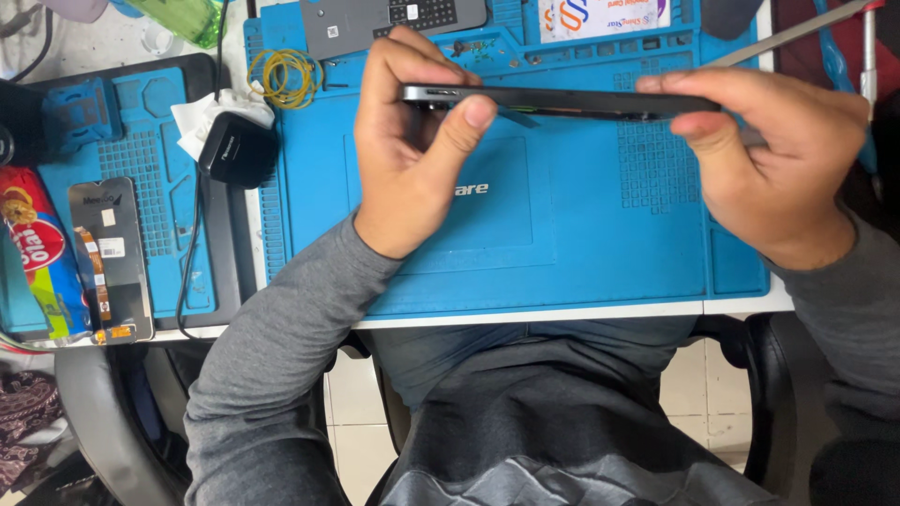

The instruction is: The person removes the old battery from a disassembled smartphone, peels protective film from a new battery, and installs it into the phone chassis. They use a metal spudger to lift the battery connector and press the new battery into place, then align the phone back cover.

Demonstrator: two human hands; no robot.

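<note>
I hold a dark slim smartphone (572,99) edge-on above a blue repair mat (581,244). My left hand (408,155) grips its left end, thumb on the near edge and fingers curled over the far edge. At the phone's right end, my right hand (773,155) pinches it between thumb and fingers. A thin green pick (518,116) pokes out under the phone's middle.
A yellow rubber band (286,77) lies at the mat's far left. Left of it sit a black charger block (239,150) on white tissue, a second blue mat (141,169), a loose phone screen (112,258) and a snack packet (37,253). A grey keypad device (394,21) lies at the back.
</note>
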